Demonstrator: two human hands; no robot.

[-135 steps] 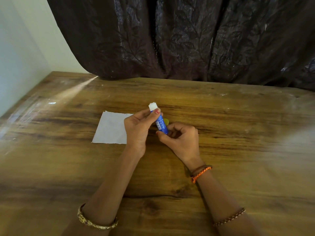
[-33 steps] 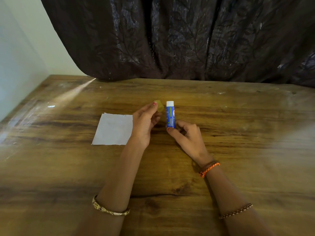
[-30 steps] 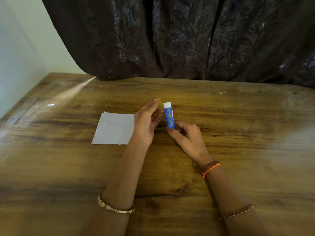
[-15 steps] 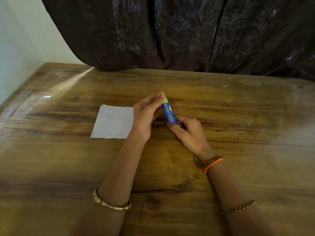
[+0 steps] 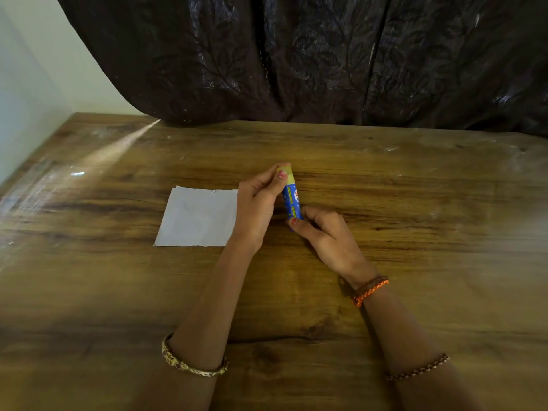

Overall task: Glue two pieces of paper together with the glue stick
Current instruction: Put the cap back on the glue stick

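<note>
Cap [image 5: 287, 172] back on one glue stick [image 5: 292, 204]

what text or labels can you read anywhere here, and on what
Glue stick: a white and red logo on the blue label, too small and blurred to read.
Glue stick: two yellow print strips, too small to read.
Paper: no readable text.
Nothing else carries writing.

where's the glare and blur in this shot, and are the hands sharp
Head view: a bright glare streak crosses the table at far left; its right edge smears into hazy blur; the curtain edges bow from wide-angle distortion; the left hand, right hand and glue stick look sharp.
</note>
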